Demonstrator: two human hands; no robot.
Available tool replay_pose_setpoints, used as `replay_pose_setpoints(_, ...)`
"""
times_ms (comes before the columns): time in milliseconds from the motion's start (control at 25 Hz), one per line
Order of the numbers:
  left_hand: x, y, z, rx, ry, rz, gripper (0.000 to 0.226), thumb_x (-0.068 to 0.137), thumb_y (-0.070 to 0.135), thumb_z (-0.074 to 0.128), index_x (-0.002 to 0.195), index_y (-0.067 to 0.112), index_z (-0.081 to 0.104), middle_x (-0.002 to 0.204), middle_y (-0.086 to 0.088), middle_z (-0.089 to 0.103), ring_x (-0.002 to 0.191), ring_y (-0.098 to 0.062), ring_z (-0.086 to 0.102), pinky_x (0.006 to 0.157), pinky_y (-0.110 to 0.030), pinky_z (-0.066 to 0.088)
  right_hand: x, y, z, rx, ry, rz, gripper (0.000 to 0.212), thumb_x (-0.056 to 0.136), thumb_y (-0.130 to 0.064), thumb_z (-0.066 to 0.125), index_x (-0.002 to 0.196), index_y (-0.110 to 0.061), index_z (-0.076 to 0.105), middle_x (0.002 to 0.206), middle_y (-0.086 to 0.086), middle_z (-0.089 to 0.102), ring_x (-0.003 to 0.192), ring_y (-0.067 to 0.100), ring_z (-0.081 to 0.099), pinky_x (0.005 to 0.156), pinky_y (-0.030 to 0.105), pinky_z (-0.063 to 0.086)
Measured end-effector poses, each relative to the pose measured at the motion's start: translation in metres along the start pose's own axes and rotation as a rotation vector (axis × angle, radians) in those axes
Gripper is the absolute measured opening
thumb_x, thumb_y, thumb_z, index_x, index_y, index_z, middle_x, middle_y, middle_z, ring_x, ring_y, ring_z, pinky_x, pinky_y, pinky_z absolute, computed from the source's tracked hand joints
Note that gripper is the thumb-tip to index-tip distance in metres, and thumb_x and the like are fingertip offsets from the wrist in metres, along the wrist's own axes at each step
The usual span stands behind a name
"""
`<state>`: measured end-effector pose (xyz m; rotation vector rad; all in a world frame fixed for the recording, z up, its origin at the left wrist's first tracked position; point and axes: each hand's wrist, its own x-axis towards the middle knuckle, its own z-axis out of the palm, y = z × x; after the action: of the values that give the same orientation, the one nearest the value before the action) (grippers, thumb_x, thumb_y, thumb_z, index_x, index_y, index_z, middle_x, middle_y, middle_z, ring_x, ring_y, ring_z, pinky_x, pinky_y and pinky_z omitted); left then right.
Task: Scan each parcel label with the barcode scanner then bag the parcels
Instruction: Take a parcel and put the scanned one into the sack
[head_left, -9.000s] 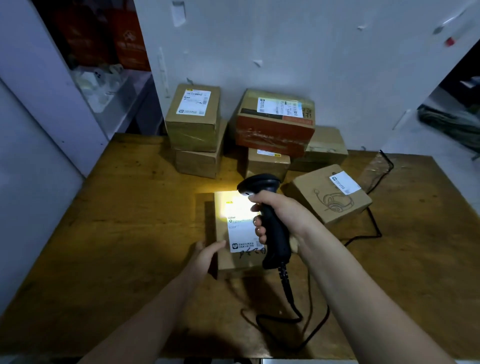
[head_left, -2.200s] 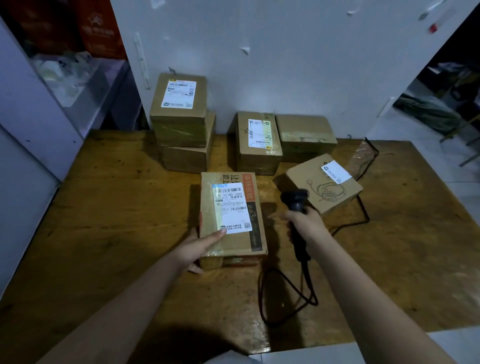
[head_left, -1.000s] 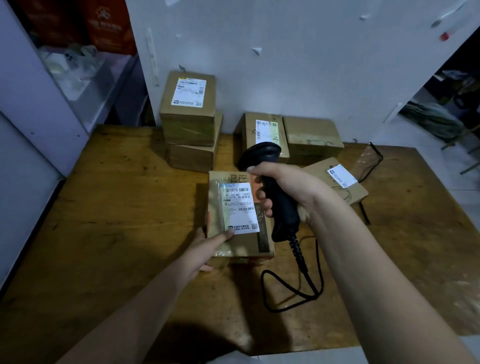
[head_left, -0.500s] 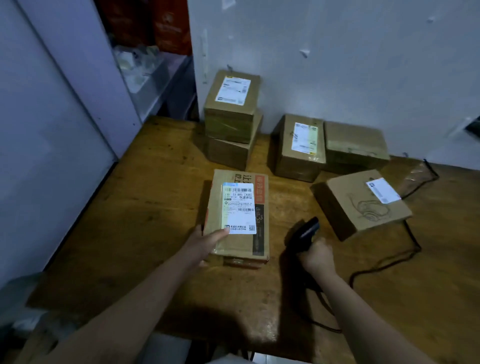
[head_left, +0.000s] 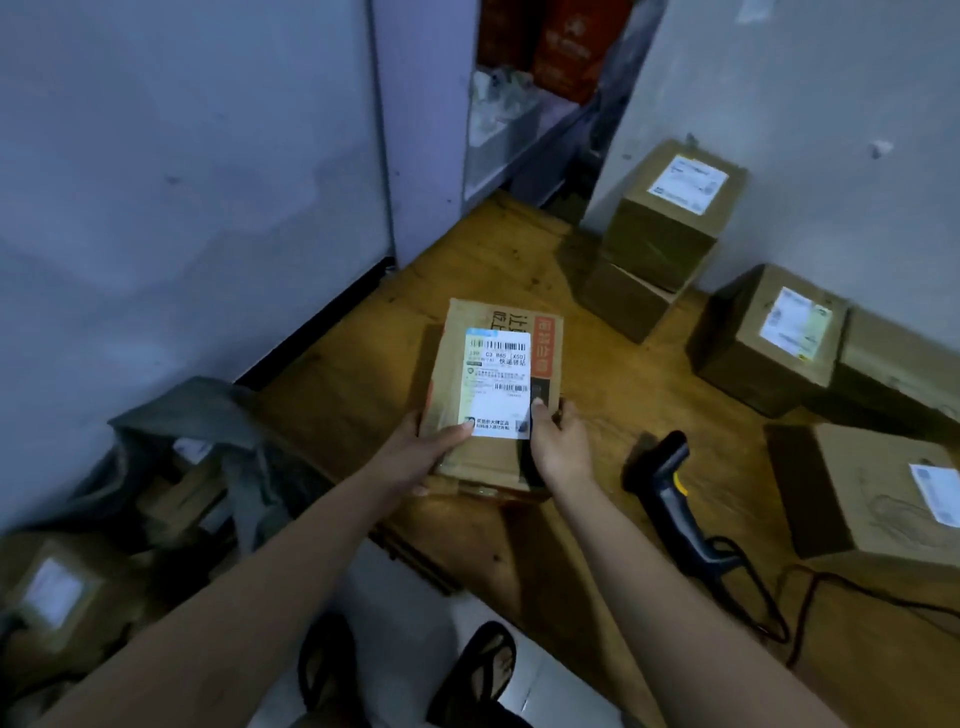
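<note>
Both hands hold one flat cardboard parcel (head_left: 488, 462) at the near left part of the wooden counter (head_left: 623, 395). The left hand (head_left: 415, 452) grips its near left corner, thumb laid on the white label (head_left: 498, 384). The right hand (head_left: 563, 447) grips the near right edge, thumb on top beside the label's lower corner. The label faces up with its barcode in plain sight. Whether the parcel rests on the counter or is raised a little cannot be told.

The black barcode scanner (head_left: 670, 488) lies on the counter just right of the right hand, touched by neither hand, and its cable (head_left: 769, 597) loops toward the near edge. By the wall a labelled box (head_left: 670, 208) sits on top of a plain box (head_left: 628, 296). To their right stands another labelled box (head_left: 774, 338), and a fourth box (head_left: 872, 493) lies at the far right.

On the floor left of the counter a grey bag (head_left: 208, 415) sags open. Near it, in dim light, is a labelled carton (head_left: 52, 592), and whether it is inside the bag is unclear
</note>
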<state>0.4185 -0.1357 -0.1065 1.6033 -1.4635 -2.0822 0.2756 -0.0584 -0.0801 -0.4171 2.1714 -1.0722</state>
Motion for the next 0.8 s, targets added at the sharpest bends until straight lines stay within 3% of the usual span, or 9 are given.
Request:
replay_pose_setpoints(80,-0.013,-0.011,-0.049,-0.031,0.076,0.002,0.086,0.071,0.057,0.071,0.142,0.029,0.031,0.125,0.003,0.054,0.105,-0.022,0.057,0.092,-0.047,0.050,-0.017,-0.017,0.042,0.040,-0.069,0.012,0.046,0.098,-0.030,0.045,0.137,-0.006,0.042,0.134,0.016,0.056,0.121,0.033,0.054,0.103,0.045,0.043)
replay_pose_setpoints(160,-0.026,-0.023,-0.100,-0.071,0.130,0.015,0.085,0.068,0.059,0.072,0.138,0.028,0.036,0.124,0.001,0.056,0.102,-0.021,0.060,0.081,-0.041,0.055,-0.033,-0.033,0.085,0.093,-0.137,-0.004,0.048,0.096,-0.032,0.049,0.138,-0.010,0.044,0.134,0.013,0.057,0.119,0.030,0.057,0.103,0.044,0.044)
replay_pose_setpoints(360,-0.073,-0.078,-0.261,-0.275,0.285,0.045,0.068,0.074,0.045,0.075,0.130,0.018,0.049,0.115,-0.002,0.066,0.089,-0.018,0.066,0.071,-0.034,0.057,-0.108,-0.071,0.238,0.102,-0.444,-0.021,0.049,0.090,-0.025,0.060,0.137,-0.020,0.046,0.125,0.006,0.061,0.112,0.025,0.060,0.100,0.040,0.047)
replay_pose_setpoints(560,-0.113,-0.149,-0.370,-0.413,0.479,-0.133,0.072,0.080,0.050,0.067,0.136,0.022,0.032,0.118,-0.003,0.057,0.088,-0.022,0.065,0.069,-0.042,0.059,-0.162,-0.066,0.371,-0.015,-0.622,-0.026,0.056,0.092,-0.031,0.059,0.142,-0.016,0.039,0.136,0.009,0.053,0.118,0.026,0.056,0.100,0.042,0.047)
replay_pose_setpoints(680,-0.121,-0.169,-0.416,-0.455,0.414,-0.244,0.064,0.087,0.058,0.051,0.137,0.022,0.034,0.134,-0.013,0.053,0.112,-0.035,0.060,0.082,-0.050,0.054,-0.182,-0.071,0.423,-0.166,-0.656,-0.100,0.057,0.098,-0.035,0.046,0.148,-0.018,0.028,0.144,0.012,0.047,0.127,0.030,0.049,0.103,0.040,0.043)
replay_pose_setpoints(720,-0.124,-0.175,-0.428,-0.408,0.364,-0.309,0.061,0.088,0.064,0.043,0.133,0.024,0.038,0.137,-0.012,0.051,0.123,-0.038,0.051,0.085,-0.050,0.048,-0.187,-0.074,0.433,-0.210,-0.648,-0.138,0.056,0.098,-0.034,0.044,0.149,-0.019,0.027,0.146,0.010,0.045,0.131,0.030,0.046,0.107,0.040,0.039)
replay_pose_setpoints(800,-0.124,-0.190,-0.444,-0.348,0.382,-0.378,0.057,0.088,0.067,0.038,0.129,0.028,0.043,0.132,-0.003,0.051,0.127,-0.034,0.047,0.087,-0.047,0.041,-0.185,-0.070,0.441,-0.263,-0.658,-0.196,0.055,0.098,-0.029,0.045,0.149,-0.018,0.028,0.148,0.006,0.042,0.134,0.026,0.043,0.111,0.037,0.034)
